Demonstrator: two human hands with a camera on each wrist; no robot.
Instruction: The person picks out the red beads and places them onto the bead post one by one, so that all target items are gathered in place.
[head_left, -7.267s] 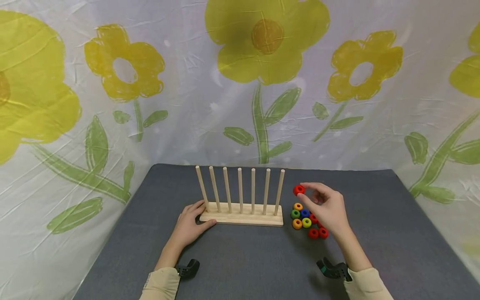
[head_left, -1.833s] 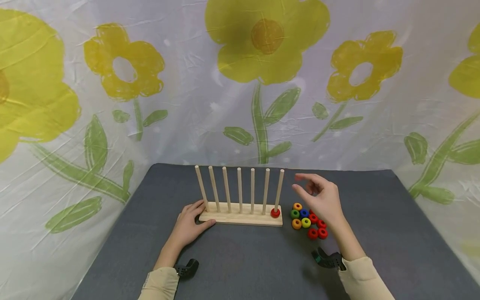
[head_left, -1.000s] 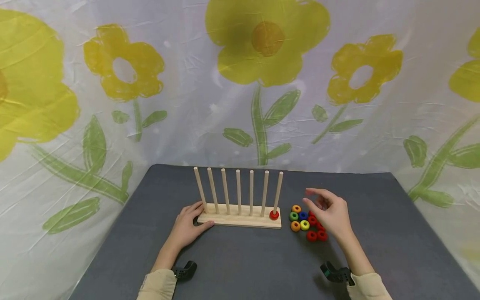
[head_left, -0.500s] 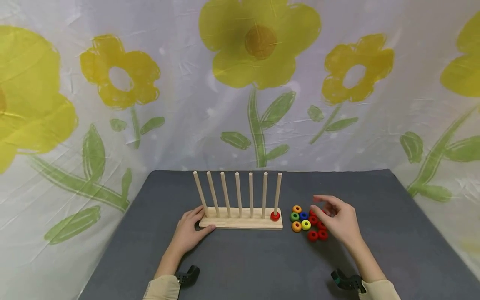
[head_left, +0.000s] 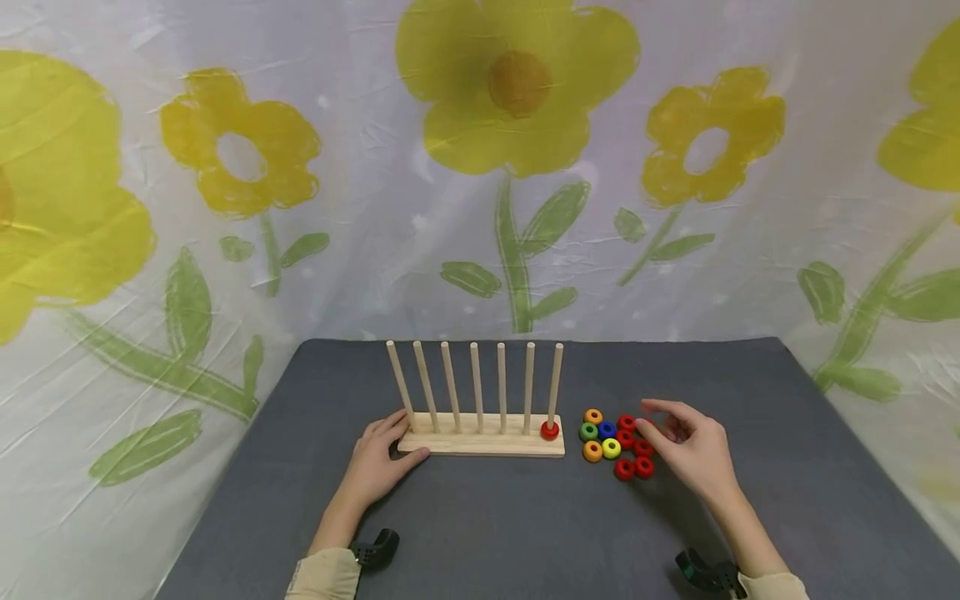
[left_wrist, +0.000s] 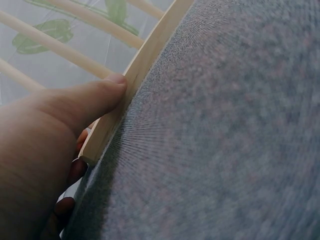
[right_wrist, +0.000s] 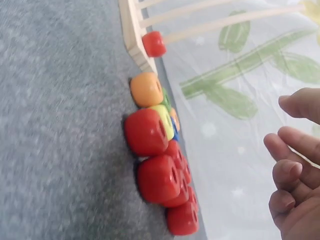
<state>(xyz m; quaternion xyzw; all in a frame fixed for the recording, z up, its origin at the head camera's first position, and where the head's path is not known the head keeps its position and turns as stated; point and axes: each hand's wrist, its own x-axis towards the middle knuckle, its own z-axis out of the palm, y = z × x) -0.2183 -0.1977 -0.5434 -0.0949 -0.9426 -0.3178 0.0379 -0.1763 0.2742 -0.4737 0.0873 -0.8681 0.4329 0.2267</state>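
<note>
A wooden peg stand (head_left: 480, 445) with several upright pegs rests on the dark table. My left hand (head_left: 375, 467) grips the left end of its base, thumb (left_wrist: 102, 95) along the front edge and fingers behind. One red bead (head_left: 550, 432) sits at the foot of the rightmost peg. To the right lies a cluster of beads: several red beads (right_wrist: 145, 132), two orange beads (head_left: 592, 454), a green bead (head_left: 588, 434), a blue bead (head_left: 607, 432) and a yellow bead (head_left: 611, 451). My right hand (head_left: 697, 454) hovers by the cluster's right side, holding nothing, thumb and fingers apart.
A grey-blue cloth (head_left: 487, 525) covers the table. Behind it hangs a pale curtain (head_left: 360, 208) printed with yellow flowers. Both wrists wear black straps with a camera, the left wrist camera (head_left: 378, 550) close above the cloth.
The red bead that my right hand pinched earlier is now on the rightmost peg. That hand has since moved right and lower, uncovering more red beads. My left hand stays on the stand.
</note>
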